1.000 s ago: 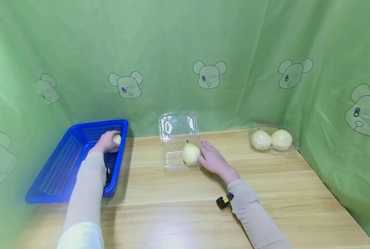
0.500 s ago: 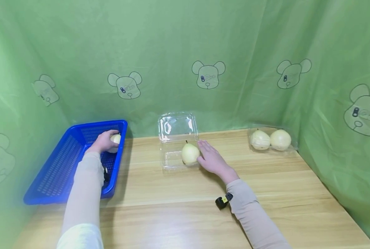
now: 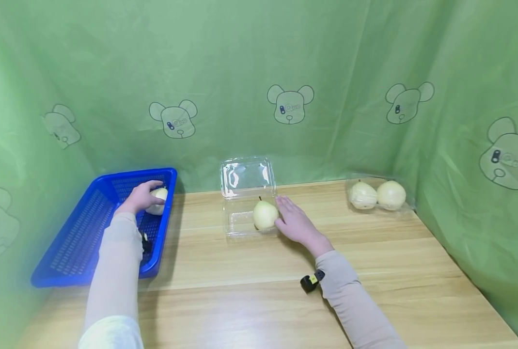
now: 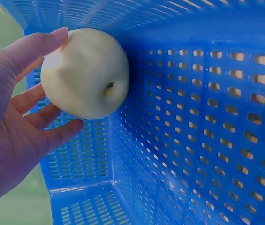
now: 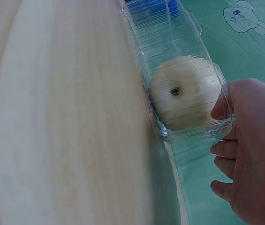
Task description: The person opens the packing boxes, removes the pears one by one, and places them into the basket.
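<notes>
In the head view, my left hand (image 3: 138, 198) is inside the blue basket (image 3: 168, 228), beside a pale pear (image 3: 158, 202) near the back right corner. Thumb tip and pear (image 4: 85, 75) touch in the left wrist view; my fingers (image 4: 64, 135) are spread and nearly straight, some partly hidden behind the fruit. At the centre, a clear plastic clamshell box (image 3: 240, 224) has its lid up, with one stemmed pear (image 3: 265, 215) in its right half. The right hand (image 3: 300, 225) rests against the box's right end with extended fingers, its thumb at the wall (image 5: 220, 110).
A clear clamshell (image 3: 409, 203) with two pears (image 3: 391, 196) stands at the back right of the wooden table (image 3: 224, 310). Green curtains (image 3: 228, 63) surround the back and sides. A black wrist camera (image 3: 310, 282) sits on the right sleeve.
My left hand has drawn slightly leftward and opened around the basket pear, showing more of the fruit, which stays about where it was. The right hand and clamshell keep their places.
</notes>
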Motion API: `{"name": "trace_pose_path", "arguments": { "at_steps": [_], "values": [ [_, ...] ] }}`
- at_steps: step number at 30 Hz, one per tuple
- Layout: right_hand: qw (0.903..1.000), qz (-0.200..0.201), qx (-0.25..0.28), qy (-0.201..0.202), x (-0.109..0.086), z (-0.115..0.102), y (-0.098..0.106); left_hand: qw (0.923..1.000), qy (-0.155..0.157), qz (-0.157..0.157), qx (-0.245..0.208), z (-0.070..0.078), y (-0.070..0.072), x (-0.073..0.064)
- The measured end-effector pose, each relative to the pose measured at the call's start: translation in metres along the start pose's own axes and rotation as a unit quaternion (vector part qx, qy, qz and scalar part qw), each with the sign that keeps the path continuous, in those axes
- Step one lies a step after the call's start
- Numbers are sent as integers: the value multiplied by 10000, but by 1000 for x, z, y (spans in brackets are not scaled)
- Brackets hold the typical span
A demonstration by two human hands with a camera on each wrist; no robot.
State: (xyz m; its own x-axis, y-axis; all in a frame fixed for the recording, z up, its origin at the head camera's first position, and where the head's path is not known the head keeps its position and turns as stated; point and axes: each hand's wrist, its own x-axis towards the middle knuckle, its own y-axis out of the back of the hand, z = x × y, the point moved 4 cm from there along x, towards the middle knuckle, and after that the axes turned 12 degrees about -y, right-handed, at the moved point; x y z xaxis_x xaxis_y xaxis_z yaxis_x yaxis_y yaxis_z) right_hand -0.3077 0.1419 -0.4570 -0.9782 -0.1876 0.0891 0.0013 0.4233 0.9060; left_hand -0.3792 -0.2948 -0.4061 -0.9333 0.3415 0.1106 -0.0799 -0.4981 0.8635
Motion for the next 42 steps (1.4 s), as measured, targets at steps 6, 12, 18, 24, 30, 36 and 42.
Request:
{"name": "trace_pose_path", "arguments": {
  "at_steps": [6, 12, 18, 24, 30, 36, 42],
  "values": [
    [10000, 14, -45, 33, 0, 1, -1, 9999, 103, -74, -81, 2, 4, -2],
    [10000, 12, -37, 18, 0, 2, -1, 9996, 107, -65, -245, 9, 8, -2],
    [10000, -16, -63, -26, 0, 2, -1, 9992, 126, -13, -382, 15, 12, -2],
    [10000, -48, -76, -25, 0, 2, 0, 9994, 140, 57, -320, 23, 19, 0],
    [10000, -51, -77, 7, 0, 2, -1, 9998, 113, 94, -164, 34, 28, 1],
    [9999, -97, -129, -13, -1, 1, -1, 9999, 73, 69, -110, 51, 37, 0],
    [9996, -25, -270, 22, 0, 2, -1, 10000, 24, 62, -43, 66, 43, -1]
  ]
}}
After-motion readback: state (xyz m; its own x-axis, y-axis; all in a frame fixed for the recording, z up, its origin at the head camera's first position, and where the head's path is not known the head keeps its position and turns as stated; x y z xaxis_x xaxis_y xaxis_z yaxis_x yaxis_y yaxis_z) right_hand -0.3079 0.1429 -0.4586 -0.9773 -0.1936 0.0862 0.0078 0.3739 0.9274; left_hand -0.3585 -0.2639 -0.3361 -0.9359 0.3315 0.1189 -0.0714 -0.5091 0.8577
